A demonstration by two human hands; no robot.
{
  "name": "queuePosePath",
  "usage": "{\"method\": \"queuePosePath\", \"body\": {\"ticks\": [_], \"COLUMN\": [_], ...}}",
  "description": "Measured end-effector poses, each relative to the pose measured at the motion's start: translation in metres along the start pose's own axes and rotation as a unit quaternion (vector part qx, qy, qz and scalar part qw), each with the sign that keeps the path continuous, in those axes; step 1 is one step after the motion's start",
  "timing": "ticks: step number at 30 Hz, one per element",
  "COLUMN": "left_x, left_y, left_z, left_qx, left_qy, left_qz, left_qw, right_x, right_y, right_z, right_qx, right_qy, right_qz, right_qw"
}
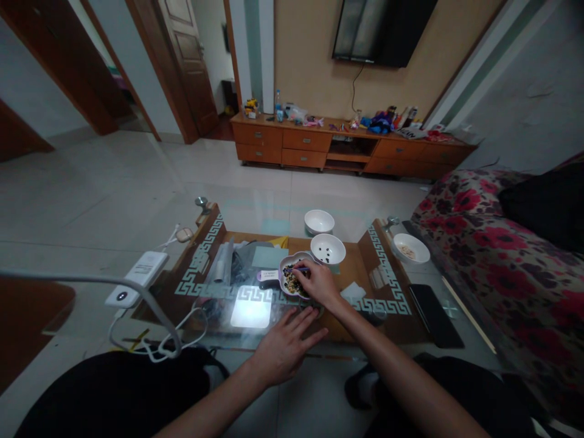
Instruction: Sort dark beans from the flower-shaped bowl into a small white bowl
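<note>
My right hand (pixel 314 280) is closed on a thin purple tool (pixel 300 269), which reaches over a lilac-rimmed dish (pixel 281 281). Mixed dark and pale beans (pixel 292 281) fill much of that dish. A white label (pixel 269 275) sits on its handle, to the left. On the glass table near its front edge, my left hand (pixel 287 344) lies flat with fingers spread, holding nothing. Just beyond the dish stands a white bowl (pixel 342 250) with several black beans in it. Behind that is another white bowl (pixel 319 213). The tool's tip is too small to make out.
At the table's right, a third white bowl (pixel 422 257) contains pale pieces, with a black phone-like slab (pixel 435 316) nearer me. A crumpled tissue (pixel 353 292) is right of my hand. A white power bank (pixel 139 280) with cables (pixel 159 347) occupies the left side.
</note>
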State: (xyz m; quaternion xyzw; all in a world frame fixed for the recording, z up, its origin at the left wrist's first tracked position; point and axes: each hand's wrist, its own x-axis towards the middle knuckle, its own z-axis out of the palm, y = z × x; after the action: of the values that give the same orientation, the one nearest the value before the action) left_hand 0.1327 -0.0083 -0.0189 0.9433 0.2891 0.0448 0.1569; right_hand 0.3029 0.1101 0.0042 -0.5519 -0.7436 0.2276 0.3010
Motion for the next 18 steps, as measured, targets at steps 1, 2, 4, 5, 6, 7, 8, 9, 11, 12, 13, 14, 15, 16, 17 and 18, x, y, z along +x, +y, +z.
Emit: {"method": "queuePosePath", "body": {"ticks": [1,2,4,5,6,7,8,9,11,12,13,14,15,16,17,18], "left_x": [0.0002,0.0004,0.0008,0.0009,0.001,0.001,0.0009,0.0007,0.0004,0.0003,0.0003,0.0003,0.0004,0.0004,0.0005,0.0005], "left_y": [0.0,0.0,-0.0002,-0.0003,-0.0004,-0.0006,-0.0007,-0.0008,-0.0008,-0.0008,-0.0007,-0.0005,-0.0004,-0.0003,-0.0002,-0.0003], "left_z": [0.0003,0.0006,0.0014,0.0019,0.0025,0.003,0.0034,0.0037,0.0038,0.0036,0.0033,0.0029,0.0024,0.0019,0.0014,0.0009], "left_qx": [0.0,0.0,-0.001,-0.002,-0.002,-0.001,-0.001,0.0,0.001,0.002,0.003,0.004,0.005,0.006,0.007,0.007], "left_qy": [0.001,0.002,0.006,0.008,0.008,0.008,0.007,0.007,0.008,0.009,0.01,0.01,0.009,0.008,0.008,0.008], "left_qz": [0.0,0.001,0.004,0.004,0.004,0.003,0.002,0.001,0.003,0.005,0.006,0.006,0.006,0.005,0.003,0.003], "left_qw": [1.0,1.0,1.0,1.0,1.0,1.0,1.0,1.0,1.0,1.0,1.0,1.0,1.0,1.0,1.0,1.0], "right_x": [0.0001,0.0001,0.0,0.0,-0.0001,-0.0002,-0.0002,-0.0002,-0.0001,0.0001,0.0003,0.0007,0.0012,0.0017,0.0023,0.0029], "right_y": [-0.0002,-0.0003,-0.0004,-0.0004,-0.0002,0.0,0.0003,0.0008,0.0019,0.0025,0.0031,0.0036,0.0041,0.0045,0.0049,0.0053], "right_z": [0.0003,0.0007,0.0012,0.0014,0.0014,0.0014,0.0014,0.0015,0.0019,0.0021,0.0023,0.0023,0.0022,0.0018,0.0014,0.0008], "right_qx": [-0.006,-0.009,-0.011,-0.01,-0.008,-0.007,-0.008,-0.009,-0.012,-0.011,-0.006,0.002,0.011,0.02,0.027,0.033], "right_qy": [-0.001,0.0,0.001,0.0,-0.003,-0.006,-0.009,-0.01,-0.006,-0.001,0.004,0.009,0.016,0.023,0.03,0.037], "right_qz": [0.0,0.0,-0.003,-0.005,-0.007,-0.009,-0.012,-0.014,-0.015,-0.014,-0.014,-0.014,-0.016,-0.018,-0.019,-0.021], "right_qw": [1.0,1.0,1.0,1.0,1.0,1.0,1.0,1.0,1.0,1.0,1.0,1.0,1.0,0.999,0.999,0.999]}}
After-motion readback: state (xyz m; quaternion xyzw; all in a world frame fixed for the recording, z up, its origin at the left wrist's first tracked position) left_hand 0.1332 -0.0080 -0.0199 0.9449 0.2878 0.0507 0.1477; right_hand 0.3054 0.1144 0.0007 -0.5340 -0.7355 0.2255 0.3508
